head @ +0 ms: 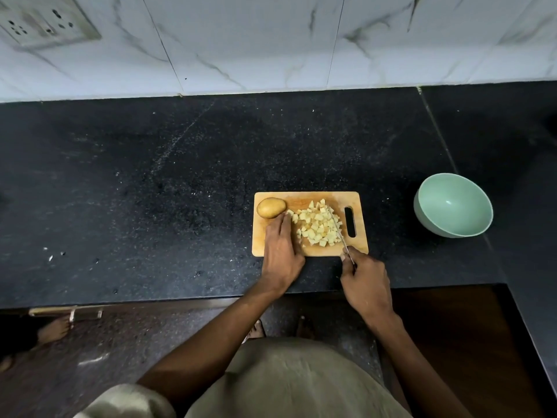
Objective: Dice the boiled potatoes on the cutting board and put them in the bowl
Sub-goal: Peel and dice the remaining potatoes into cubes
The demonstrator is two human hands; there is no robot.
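Left hand (280, 251) flat on cutting board (360, 239), fingers straight, together, beside potato dice (318, 223); right hand (366, 280) grips knife (339, 229) (blade in dice); whole potato (270, 207), bowl (452, 206) apart

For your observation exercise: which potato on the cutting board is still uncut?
The whole potato at the board's far left corner, brown skin intact; the others are pale diced cubes piled mid-board.

Black speckled bench (180, 182). White marble-veined wall tiles (271, 40) behind. Switch-and-socket plate (45, 22) on wall, upper left. Dark floor (150, 342) below.
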